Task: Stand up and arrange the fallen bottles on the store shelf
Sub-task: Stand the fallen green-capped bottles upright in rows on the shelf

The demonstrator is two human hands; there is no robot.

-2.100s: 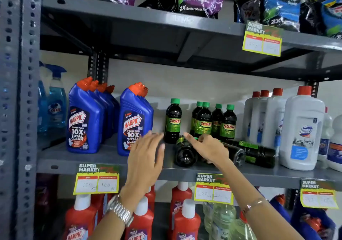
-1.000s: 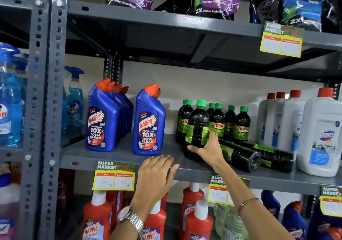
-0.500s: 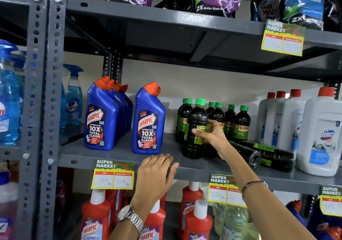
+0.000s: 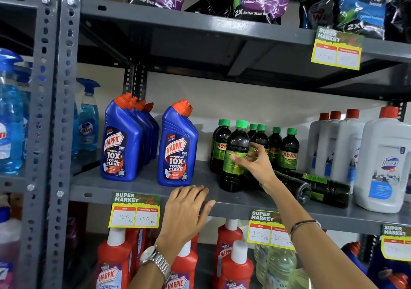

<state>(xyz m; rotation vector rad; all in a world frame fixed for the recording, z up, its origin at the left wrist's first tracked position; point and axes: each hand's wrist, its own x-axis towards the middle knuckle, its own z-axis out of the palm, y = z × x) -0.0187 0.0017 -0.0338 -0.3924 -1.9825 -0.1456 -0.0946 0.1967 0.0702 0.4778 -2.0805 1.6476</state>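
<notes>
On the grey middle shelf [image 4: 138,185] stand several dark Sunny bottles with green caps [image 4: 288,150]. One of them, the front dark bottle [image 4: 232,177], is upright near the shelf edge. My right hand [image 4: 259,166] grips it at the green label, thumb on the front and fingers at its right side. To its right two fallen dark bottles lie on their sides: one [image 4: 295,187] with its base toward me, another [image 4: 329,190] behind it. My left hand [image 4: 189,208] rests palm down on the shelf's front edge, holding nothing.
Blue Harpic bottles [image 4: 178,148] stand left of the dark bottles, and white Domex bottles [image 4: 382,166] stand to the right. Pouches fill the upper shelf. Red Harpic bottles [image 4: 235,264] stand on the lower shelf. A perforated upright [image 4: 53,133] bounds the bay at the left.
My right hand lifted a fallen dark bottle upright and set it standing at the front of the row. My left hand dropped from the shelf surface to its front edge.
</notes>
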